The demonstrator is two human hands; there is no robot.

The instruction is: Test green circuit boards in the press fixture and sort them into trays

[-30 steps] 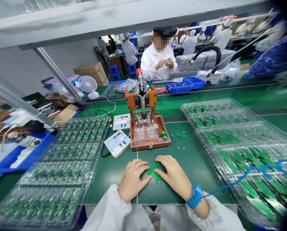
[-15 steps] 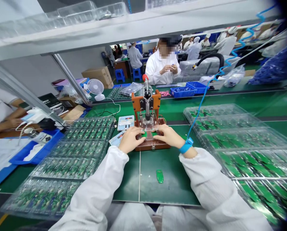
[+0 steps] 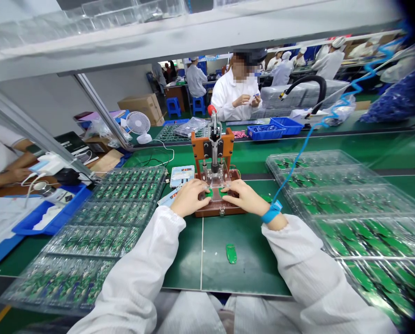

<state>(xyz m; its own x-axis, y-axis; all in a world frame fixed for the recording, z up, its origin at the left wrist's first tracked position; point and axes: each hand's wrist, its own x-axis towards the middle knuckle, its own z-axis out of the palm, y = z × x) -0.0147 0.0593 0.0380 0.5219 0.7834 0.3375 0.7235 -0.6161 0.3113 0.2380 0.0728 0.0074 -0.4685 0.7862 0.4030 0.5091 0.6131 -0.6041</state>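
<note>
Boards, small and green, lie at your fingertips on the base of an orange-framed press, one by each hand. Your left hand comes in from the left, thumb and fingers curved about its board; your right hand mirrors it on the right. Both touch their boards, though whether they pinch or merely press, you cannot tell here. A loose board lies nearer you on the green worktop, apart from both hands.

To your left, a long clear tray holds rows of green circuit boards; to your right, another clear tray holds overlapping green panels. Farther left, a blue bin carries something white. On the far bench, a blue box holds blue parts.

The press's red-knobbed lever rises just beyond your hands. Your left hand partly covers the nearer control box. From your right wristband, a blue cord runs up and far right, crossing the view of the right tray's far left part. Across the far bench, a co-worker in white has both hands raised.
</note>
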